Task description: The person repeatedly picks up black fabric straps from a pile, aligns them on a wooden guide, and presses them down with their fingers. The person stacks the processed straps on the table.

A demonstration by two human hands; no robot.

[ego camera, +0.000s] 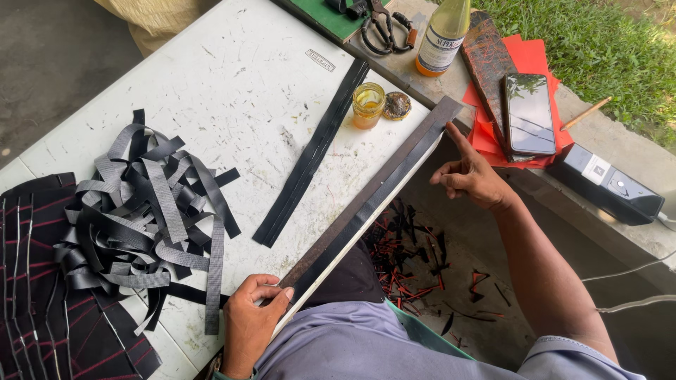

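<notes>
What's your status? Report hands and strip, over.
Left hand pinching near end of long black strip along table edge. Right hand open, forefinger on far end. Glass jar nearby, not touching.

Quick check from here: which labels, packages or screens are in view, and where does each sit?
Bottle, top centre on the ledge: greenish glass, amber liquid, white label.
Phone, right of it on red sheets: dark, blank screen.
Small sticker on the white table: pale rectangle.
Black box, far right: white label.
</notes>
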